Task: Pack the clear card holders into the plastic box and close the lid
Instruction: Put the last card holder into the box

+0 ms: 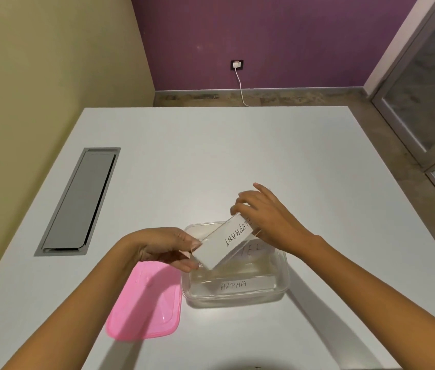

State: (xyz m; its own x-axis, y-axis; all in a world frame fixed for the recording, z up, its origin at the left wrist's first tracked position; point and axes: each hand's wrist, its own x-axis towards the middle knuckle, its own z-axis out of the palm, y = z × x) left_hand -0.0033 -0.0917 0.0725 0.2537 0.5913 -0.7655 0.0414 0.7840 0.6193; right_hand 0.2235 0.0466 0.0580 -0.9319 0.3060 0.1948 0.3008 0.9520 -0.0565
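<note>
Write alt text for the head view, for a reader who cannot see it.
Both hands hold a clear card holder labelled ELEPHANT tilted over an open clear plastic box on a white table, the left hand at its near end and the right hand at its far end. A holder labelled ALPHA is already in the box; the pink lid lies to its left.

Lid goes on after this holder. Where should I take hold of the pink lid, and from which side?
Probably by a long edge, from the left. The pink lid lies flat on the table, close against the box's left wall, so that side is crowded; its left rim is free for fingertips to get under.
</note>
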